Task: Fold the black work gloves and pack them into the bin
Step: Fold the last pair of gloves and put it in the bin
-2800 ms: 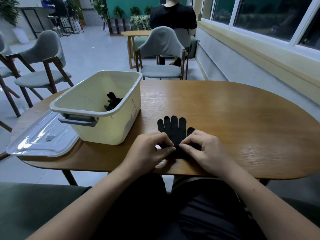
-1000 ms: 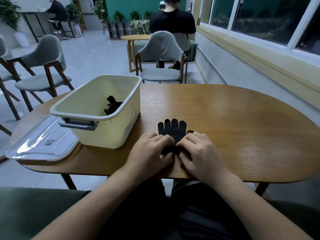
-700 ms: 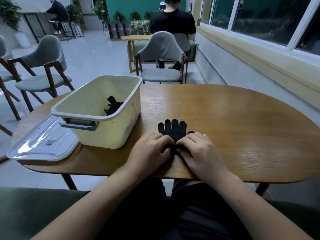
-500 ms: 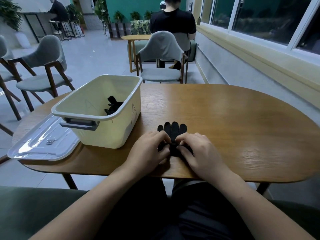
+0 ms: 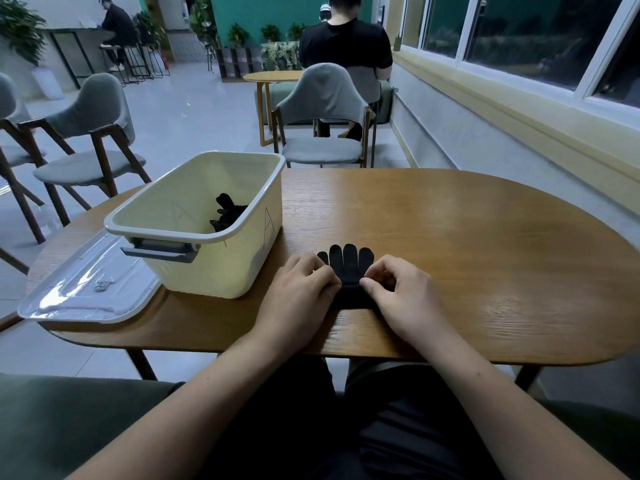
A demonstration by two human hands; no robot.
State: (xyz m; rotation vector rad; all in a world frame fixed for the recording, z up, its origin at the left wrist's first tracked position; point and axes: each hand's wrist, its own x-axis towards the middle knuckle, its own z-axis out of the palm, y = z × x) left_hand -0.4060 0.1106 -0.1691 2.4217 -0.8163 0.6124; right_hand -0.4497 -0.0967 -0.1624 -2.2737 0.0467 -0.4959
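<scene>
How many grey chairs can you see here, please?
3: far chair across the table, side chair left of the bin, third chair cut off at left edge; more may be hidden.

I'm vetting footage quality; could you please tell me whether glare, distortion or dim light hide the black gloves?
Head view: wide-angle distortion bows the table edge; glare streaks the clear lid; the glove on the table is a flat dark shape, seams unreadable; the gloves in the bin sit shaded.

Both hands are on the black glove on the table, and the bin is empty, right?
Not quite: in the head view the bin holds packed gloves. The left hand and right hand are on the black glove on the table.
</scene>
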